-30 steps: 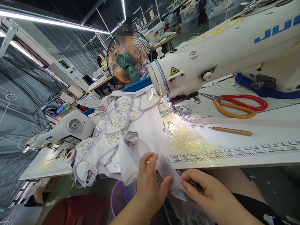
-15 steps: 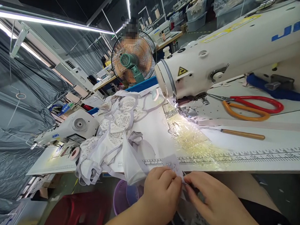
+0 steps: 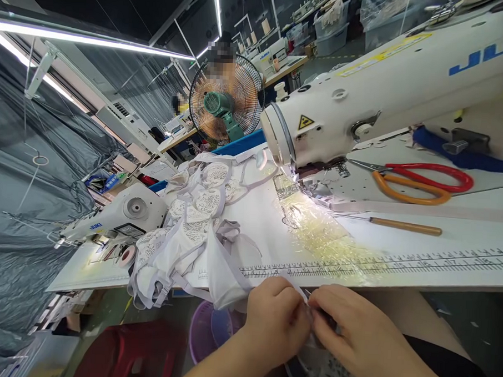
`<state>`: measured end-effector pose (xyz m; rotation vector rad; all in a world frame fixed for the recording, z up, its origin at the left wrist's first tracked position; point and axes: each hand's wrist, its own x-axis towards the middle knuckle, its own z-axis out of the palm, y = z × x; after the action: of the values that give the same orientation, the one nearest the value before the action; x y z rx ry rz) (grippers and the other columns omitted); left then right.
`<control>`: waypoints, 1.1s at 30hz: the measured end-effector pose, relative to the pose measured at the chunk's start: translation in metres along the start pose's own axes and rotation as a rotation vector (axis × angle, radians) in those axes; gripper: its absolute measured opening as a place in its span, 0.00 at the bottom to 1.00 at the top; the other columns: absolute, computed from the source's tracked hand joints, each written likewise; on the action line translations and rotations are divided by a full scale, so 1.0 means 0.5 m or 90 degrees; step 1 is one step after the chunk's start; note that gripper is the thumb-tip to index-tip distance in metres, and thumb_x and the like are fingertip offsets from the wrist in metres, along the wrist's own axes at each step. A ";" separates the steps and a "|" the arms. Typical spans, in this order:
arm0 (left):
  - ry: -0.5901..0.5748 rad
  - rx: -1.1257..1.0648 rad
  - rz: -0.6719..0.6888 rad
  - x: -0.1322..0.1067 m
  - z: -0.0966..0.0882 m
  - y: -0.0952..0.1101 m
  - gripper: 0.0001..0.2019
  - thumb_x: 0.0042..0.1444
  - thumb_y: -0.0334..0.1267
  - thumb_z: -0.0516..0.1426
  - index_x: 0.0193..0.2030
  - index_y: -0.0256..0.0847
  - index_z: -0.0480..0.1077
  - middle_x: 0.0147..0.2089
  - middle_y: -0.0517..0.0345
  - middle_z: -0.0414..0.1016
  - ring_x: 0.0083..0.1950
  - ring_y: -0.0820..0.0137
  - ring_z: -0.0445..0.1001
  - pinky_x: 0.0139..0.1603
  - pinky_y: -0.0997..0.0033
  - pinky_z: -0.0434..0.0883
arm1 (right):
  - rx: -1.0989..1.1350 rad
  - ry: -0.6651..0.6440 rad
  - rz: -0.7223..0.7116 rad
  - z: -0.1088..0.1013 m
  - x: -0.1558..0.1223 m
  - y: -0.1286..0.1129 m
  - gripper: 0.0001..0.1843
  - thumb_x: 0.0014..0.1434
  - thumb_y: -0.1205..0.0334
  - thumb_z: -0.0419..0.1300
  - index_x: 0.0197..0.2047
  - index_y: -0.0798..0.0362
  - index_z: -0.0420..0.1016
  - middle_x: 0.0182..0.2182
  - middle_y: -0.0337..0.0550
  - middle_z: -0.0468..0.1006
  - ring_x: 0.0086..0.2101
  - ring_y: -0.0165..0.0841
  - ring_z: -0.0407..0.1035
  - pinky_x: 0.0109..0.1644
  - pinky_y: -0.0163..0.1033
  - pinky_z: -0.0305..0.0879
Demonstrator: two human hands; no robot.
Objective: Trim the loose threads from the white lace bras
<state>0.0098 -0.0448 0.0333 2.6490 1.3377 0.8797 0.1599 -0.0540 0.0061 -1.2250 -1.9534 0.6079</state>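
My left hand (image 3: 277,323) is closed on the edge of a white lace garment (image 3: 325,367), just past the table's front edge. My right hand (image 3: 349,326) pinches the same edge, its fingertips close against the left ones. A thin pointed tip shows between the hands; the rest of it is hidden in my right hand, so I cannot tell what it is. Sheer lace hangs below my fingers. On the table, left of my hands, lies a heap of white lace bras (image 3: 199,230); one smooth cup reaches to my left wrist.
A sewing machine (image 3: 338,103) stands right with its lamp lit. Scissors (image 3: 418,182) and a wooden-handled awl (image 3: 406,226) lie beneath it. A second machine (image 3: 129,208), a fan (image 3: 226,104), a red stool (image 3: 131,350) and a purple basket (image 3: 199,331) are around. People sit behind.
The printed white label that stuck up above my left hand has gone down behind its fingers. My left hand has rolled slightly right, closer to my right hand.
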 end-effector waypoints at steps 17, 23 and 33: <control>-0.143 -0.045 -0.063 0.042 0.009 -0.035 0.03 0.50 0.30 0.47 0.29 0.42 0.58 0.28 0.55 0.70 0.29 0.68 0.69 0.30 0.69 0.66 | -0.034 0.124 -0.029 -0.035 0.018 0.061 0.10 0.60 0.59 0.51 0.39 0.48 0.74 0.36 0.43 0.79 0.37 0.37 0.73 0.40 0.42 0.71; -0.104 0.025 -0.075 0.035 0.017 -0.025 0.05 0.54 0.31 0.45 0.29 0.42 0.57 0.27 0.56 0.70 0.29 0.68 0.68 0.29 0.69 0.62 | 0.181 0.093 0.190 -0.029 -0.019 0.037 0.19 0.56 0.51 0.55 0.51 0.46 0.67 0.31 0.38 0.79 0.28 0.32 0.74 0.29 0.31 0.72; -0.038 0.107 -0.018 0.025 0.019 -0.010 0.05 0.54 0.30 0.45 0.29 0.42 0.56 0.27 0.56 0.69 0.28 0.66 0.66 0.28 0.68 0.58 | 0.379 0.033 0.280 0.018 0.000 0.008 0.15 0.59 0.52 0.49 0.23 0.48 0.59 0.18 0.33 0.64 0.21 0.29 0.63 0.25 0.33 0.64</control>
<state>0.0169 -0.0301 0.0297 2.7461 1.4939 0.7073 0.1548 -0.0521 -0.0024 -1.2529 -1.3068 1.2591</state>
